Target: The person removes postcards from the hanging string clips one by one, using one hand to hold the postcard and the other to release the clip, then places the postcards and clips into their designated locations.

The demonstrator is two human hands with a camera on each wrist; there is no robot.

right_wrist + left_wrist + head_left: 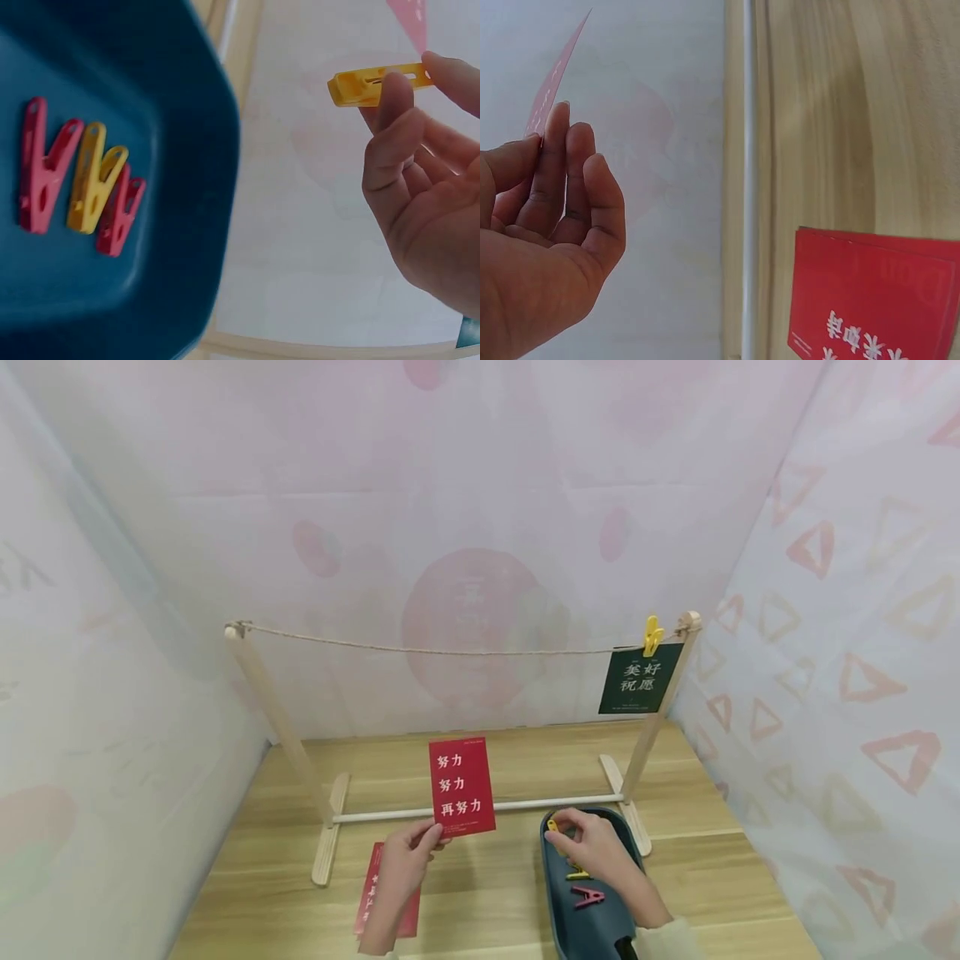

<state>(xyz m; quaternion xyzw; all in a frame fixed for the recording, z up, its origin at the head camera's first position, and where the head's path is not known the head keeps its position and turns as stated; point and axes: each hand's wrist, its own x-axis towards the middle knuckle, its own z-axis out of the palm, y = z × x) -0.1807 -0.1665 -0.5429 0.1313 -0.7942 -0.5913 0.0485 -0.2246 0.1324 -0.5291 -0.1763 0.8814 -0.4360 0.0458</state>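
My left hand [407,862] pinches the bottom edge of a red card [462,785] with white lettering, held upright in front of the rack's lower bar. In the left wrist view that card [553,82] is seen nearly edge-on between thumb and fingers. Over the dark blue bin [552,893], my right hand [596,843] holds a yellow clothespin [367,84] between its thumb and fingers. Inside the bin lie another yellow clothespin [94,180] and two pink clothespins, one larger [45,165] and one smaller [118,217] in the right wrist view.
A wooden rack carries a twine line [442,652] between two posts. A dark green card [637,681] hangs at its right end from a yellow clothespin [652,637]. More red cards [870,292] lie stacked on the wooden table [255,893], partly beneath my left forearm.
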